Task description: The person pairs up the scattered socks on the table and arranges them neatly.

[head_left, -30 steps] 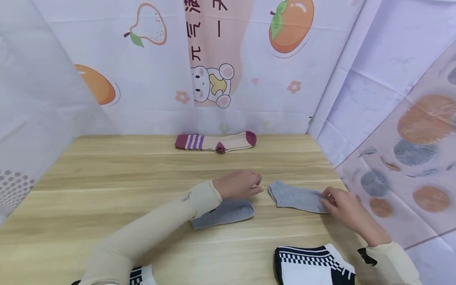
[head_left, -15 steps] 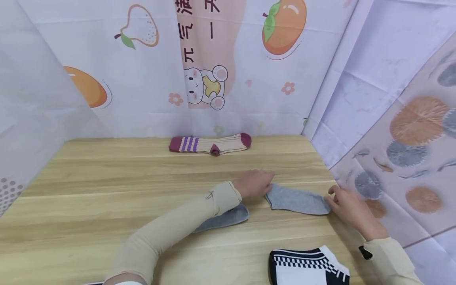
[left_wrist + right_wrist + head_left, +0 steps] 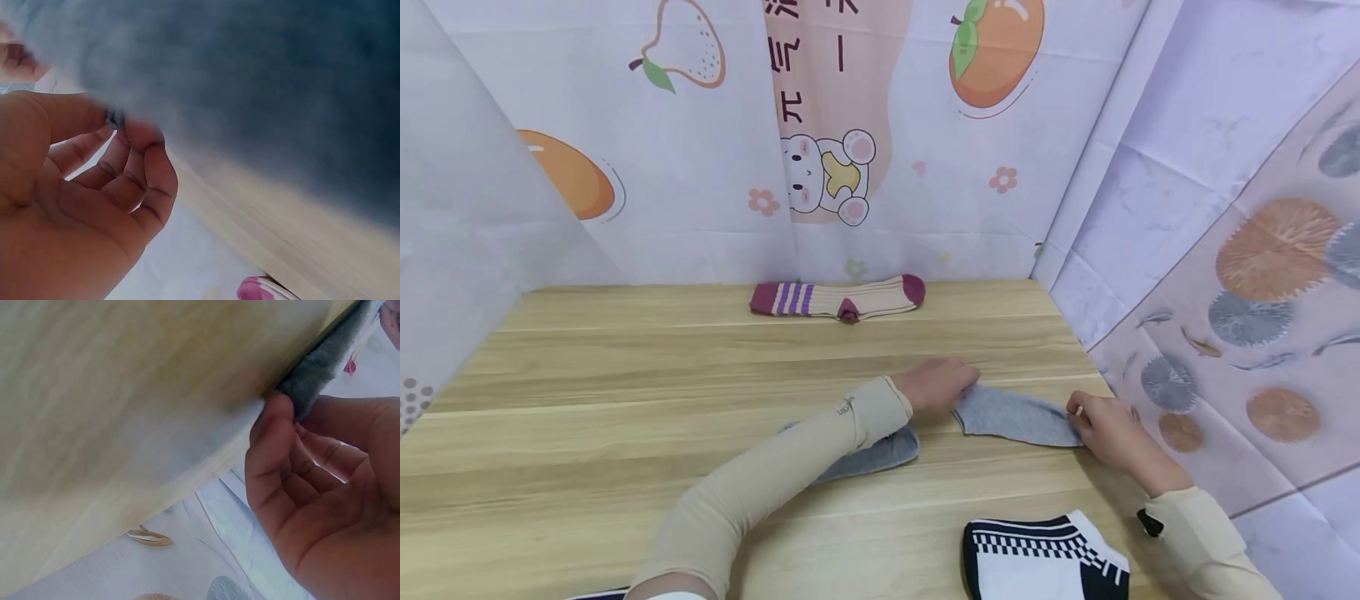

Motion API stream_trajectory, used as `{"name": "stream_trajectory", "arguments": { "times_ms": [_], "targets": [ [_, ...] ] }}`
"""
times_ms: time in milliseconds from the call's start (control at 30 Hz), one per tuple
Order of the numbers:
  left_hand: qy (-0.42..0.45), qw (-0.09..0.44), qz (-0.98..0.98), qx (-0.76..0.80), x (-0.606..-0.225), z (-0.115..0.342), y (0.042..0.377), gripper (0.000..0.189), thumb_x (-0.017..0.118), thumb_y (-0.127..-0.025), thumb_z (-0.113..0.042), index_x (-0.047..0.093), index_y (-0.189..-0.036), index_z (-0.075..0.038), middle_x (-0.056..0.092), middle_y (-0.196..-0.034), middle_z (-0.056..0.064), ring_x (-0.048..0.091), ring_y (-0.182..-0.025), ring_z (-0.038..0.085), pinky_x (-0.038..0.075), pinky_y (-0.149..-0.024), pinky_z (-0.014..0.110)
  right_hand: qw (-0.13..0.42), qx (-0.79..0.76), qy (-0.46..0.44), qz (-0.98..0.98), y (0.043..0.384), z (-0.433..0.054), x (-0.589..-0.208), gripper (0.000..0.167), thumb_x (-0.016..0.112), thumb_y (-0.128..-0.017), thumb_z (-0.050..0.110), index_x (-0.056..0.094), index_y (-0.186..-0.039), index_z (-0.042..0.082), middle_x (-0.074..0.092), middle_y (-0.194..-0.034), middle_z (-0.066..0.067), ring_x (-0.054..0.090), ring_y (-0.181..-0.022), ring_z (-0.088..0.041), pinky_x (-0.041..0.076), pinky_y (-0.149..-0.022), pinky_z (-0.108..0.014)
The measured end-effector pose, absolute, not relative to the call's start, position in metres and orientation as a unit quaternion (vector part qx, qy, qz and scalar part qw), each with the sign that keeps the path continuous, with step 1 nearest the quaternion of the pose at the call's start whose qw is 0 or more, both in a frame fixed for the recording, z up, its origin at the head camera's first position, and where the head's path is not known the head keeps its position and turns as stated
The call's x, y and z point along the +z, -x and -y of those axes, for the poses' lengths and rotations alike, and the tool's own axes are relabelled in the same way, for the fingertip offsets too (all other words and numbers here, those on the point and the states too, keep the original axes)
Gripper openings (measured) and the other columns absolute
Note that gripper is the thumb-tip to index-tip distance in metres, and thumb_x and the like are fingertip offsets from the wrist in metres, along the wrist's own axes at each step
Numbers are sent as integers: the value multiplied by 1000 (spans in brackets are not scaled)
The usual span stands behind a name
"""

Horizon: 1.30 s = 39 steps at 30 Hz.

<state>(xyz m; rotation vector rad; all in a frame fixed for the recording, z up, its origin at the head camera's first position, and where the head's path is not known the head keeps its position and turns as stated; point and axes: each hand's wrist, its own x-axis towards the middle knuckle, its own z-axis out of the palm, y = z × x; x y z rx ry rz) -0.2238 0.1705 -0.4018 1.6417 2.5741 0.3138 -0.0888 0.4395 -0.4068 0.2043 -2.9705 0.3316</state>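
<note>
A light grey sock (image 3: 1018, 416) lies stretched between both hands on the right half of the table. My left hand (image 3: 936, 385) pinches its left end; in the left wrist view, thumb and index finger (image 3: 159, 169) meet on a bit of grey fabric. At the other end my right hand (image 3: 1108, 429) pinches the sock, and the right wrist view has the grey cloth (image 3: 319, 369) between thumb and forefinger. Under the left forearm, partly hidden by the sleeve, is a second grey sock (image 3: 880, 457).
A cream, purple and maroon sock (image 3: 872, 300) lies along the back edge of the wooden table (image 3: 647, 358). Black-and-white checked socks (image 3: 1037, 558) are at the front right. Printed cloth walls (image 3: 700, 183) stand behind and on the sides.
My left hand has moved right onto the near end of the grey sock and now pinches it. The right hand keeps at the sock's other end and has drawn slightly left.
</note>
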Motion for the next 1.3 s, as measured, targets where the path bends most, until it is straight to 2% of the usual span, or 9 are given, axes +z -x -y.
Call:
{"name": "stream_trajectory", "arguments": {
  "times_ms": [200,433,567,667,833,933,1100,1300],
  "targets": [
    [-545,43,-829,113,-397,-165,224,16,54,-97,-3,61,-86,-11,55,-78,-3,50,-71,11,43,-66,22,82,142,-67,984,84,-442,-399,11,63,-85,-6,62,-81,4,50,-66,3,46,-62,-13,42,-57,-34],
    [-558,24,-822,115,-392,-160,222,12,57,-96,-2,63,-88,-10,60,-81,-2,54,-74,12,46,-69,23,133,115,-83,981,81,-446,-389,16,64,-84,-6,62,-77,8,47,-62,7,43,-58,-9,40,-55,-32],
    [-559,18,-821,116,-388,-154,220,13,56,-96,-3,63,-89,-9,62,-83,-1,55,-75,12,46,-69,23,130,110,-77,982,80,-445,-385,16,63,-86,-5,63,-78,8,48,-62,8,43,-58,-9,41,-56,-32],
    [-552,24,-825,121,-384,-149,218,15,53,-99,-3,61,-88,-10,57,-81,-2,51,-73,12,44,-68,23,126,111,-74,983,80,-443,-382,14,63,-87,-5,64,-79,7,49,-63,7,43,-60,-10,41,-57,-33],
    [-545,31,-828,131,-378,-139,216,23,50,-101,-3,52,-80,-11,43,-73,-3,40,-67,12,34,-60,22,148,97,-86,980,79,-436,-379,15,66,-85,-5,64,-78,8,46,-63,8,42,-60,-10,41,-58,-34],
    [-543,15,-831,122,-376,-130,217,21,52,-100,-2,53,-81,-10,45,-73,-2,41,-68,12,34,-60,23,157,93,-98,978,82,-429,-378,17,66,-85,-5,63,-77,9,45,-62,9,42,-59,-9,41,-57,-33],
    [-543,-31,-832,106,-371,-110,220,10,57,-98,-4,62,-91,-9,59,-81,0,50,-73,12,44,-66,25,159,103,-116,975,88,-418,-375,18,68,-84,-5,63,-78,10,43,-62,11,40,-57,-6,40,-54,-30],
    [-541,-63,-831,113,-371,-90,221,14,57,-97,-2,58,-84,-9,50,-73,-1,43,-67,13,40,-62,27,144,109,-122,976,96,-402,-367,15,66,-87,-4,63,-80,10,44,-62,10,40,-57,-7,39,-55,-30]
  ]
}}
